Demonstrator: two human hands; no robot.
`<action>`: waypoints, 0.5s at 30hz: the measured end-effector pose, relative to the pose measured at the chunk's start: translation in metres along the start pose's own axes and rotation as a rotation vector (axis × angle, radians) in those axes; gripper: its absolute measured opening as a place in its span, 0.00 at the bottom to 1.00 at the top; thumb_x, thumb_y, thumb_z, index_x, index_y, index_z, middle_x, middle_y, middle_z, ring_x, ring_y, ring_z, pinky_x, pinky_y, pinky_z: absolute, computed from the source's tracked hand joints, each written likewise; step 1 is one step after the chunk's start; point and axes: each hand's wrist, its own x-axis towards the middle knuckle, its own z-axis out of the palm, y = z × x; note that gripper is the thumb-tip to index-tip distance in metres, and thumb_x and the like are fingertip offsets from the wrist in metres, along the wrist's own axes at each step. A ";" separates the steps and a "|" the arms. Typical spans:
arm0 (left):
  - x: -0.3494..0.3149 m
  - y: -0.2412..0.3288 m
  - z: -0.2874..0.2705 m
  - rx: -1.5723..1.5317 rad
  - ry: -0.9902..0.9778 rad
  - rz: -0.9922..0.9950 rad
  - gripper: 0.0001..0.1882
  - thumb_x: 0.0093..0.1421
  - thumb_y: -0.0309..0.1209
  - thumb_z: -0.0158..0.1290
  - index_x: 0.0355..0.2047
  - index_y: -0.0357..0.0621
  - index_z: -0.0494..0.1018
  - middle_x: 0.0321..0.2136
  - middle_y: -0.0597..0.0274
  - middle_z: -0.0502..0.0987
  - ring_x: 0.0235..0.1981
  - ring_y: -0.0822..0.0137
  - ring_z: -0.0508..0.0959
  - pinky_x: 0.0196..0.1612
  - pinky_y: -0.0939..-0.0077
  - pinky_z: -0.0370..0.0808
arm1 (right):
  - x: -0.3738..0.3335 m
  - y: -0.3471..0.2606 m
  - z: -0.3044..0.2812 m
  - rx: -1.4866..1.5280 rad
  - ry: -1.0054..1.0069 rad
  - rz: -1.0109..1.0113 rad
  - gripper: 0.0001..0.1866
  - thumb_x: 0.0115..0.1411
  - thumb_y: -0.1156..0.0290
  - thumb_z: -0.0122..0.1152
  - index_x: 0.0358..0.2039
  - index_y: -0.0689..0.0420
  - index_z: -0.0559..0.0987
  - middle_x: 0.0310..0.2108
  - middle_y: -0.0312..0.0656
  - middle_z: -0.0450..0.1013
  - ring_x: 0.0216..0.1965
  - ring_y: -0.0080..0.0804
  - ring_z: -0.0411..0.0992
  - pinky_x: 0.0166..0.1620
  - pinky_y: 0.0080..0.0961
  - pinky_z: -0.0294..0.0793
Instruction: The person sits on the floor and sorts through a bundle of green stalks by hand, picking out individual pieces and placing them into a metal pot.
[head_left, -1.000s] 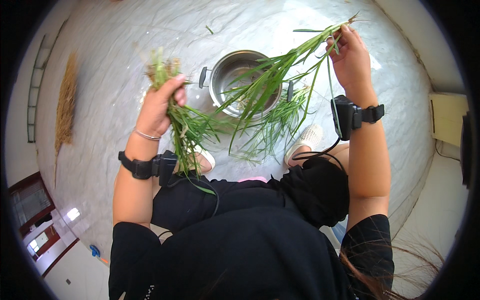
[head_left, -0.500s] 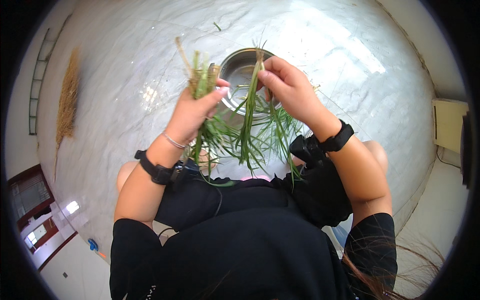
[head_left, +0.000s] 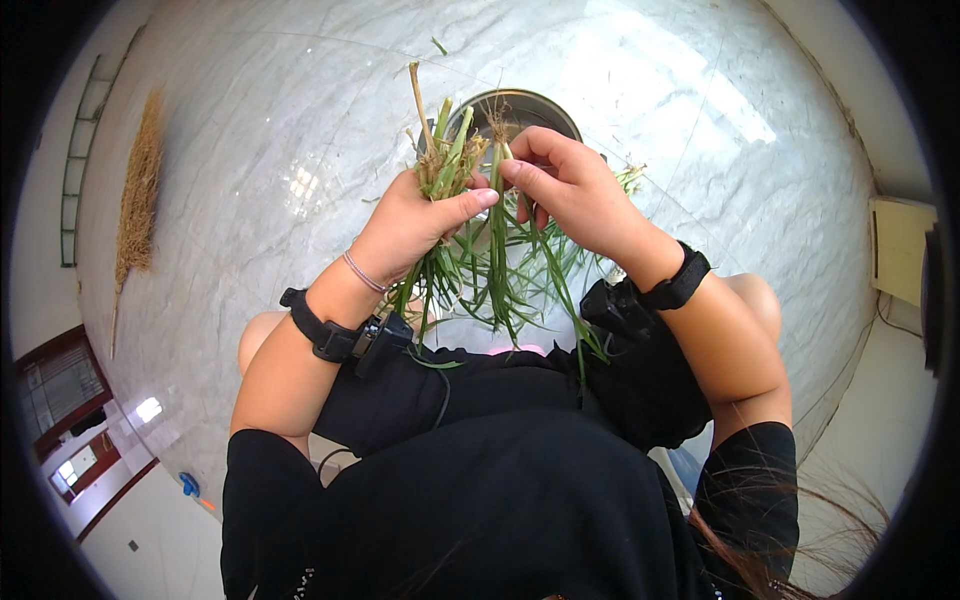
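Observation:
A thick bundle of green stalks [head_left: 452, 150] stands in my left hand [head_left: 400, 228]. My fingers close round it, with pale, dry cut or root ends up and leaves hanging below. Between the thumb and fingers of my right hand [head_left: 585, 195] is a thin grassy plant [head_left: 500, 260], its brown roots up and long narrow leaves dangling. My left thumb tip lies right beside that plant; whether they touch I cannot tell. Beneath both hands is a round metal pot [head_left: 550, 103], mostly covered by hands and leaves. More long green leaves hang below my right hand.
Pale marble tiles make up the floor [head_left: 300, 110]. At the left lies a straw broom [head_left: 140, 190]. Green stalks [head_left: 630, 178] show beyond my right wrist. A cream box-like object [head_left: 897, 245] is by the right wall, and a small blue item [head_left: 189, 484] at lower left.
My left hand and its bundle have moved right, closer to the right hand. The grassy plant's roots have shifted slightly left and nearer to me, still in my right hand.

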 end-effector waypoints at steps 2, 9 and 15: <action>0.001 0.001 0.000 0.006 -0.014 -0.010 0.10 0.51 0.33 0.58 0.29 0.42 0.71 0.17 0.74 0.66 0.17 0.82 0.63 0.19 0.87 0.59 | -0.001 -0.002 -0.002 0.012 -0.029 0.023 0.08 0.59 0.69 0.50 0.30 0.61 0.71 0.20 0.35 0.70 0.19 0.17 0.69 0.20 0.15 0.65; 0.000 0.003 -0.004 0.036 -0.030 -0.043 0.09 0.51 0.32 0.56 0.29 0.43 0.70 0.18 0.75 0.65 0.18 0.82 0.62 0.20 0.87 0.57 | 0.004 -0.011 -0.031 -0.343 -0.110 -0.087 0.07 0.56 0.69 0.52 0.29 0.60 0.74 0.20 0.39 0.71 0.21 0.25 0.69 0.27 0.22 0.68; -0.002 0.008 0.000 0.085 -0.082 -0.062 0.09 0.51 0.32 0.57 0.29 0.42 0.70 0.21 0.74 0.67 0.22 0.81 0.64 0.24 0.86 0.60 | 0.006 -0.011 -0.054 -0.854 -0.099 -0.502 0.05 0.51 0.72 0.55 0.27 0.58 0.75 0.24 0.44 0.72 0.27 0.43 0.70 0.32 0.32 0.70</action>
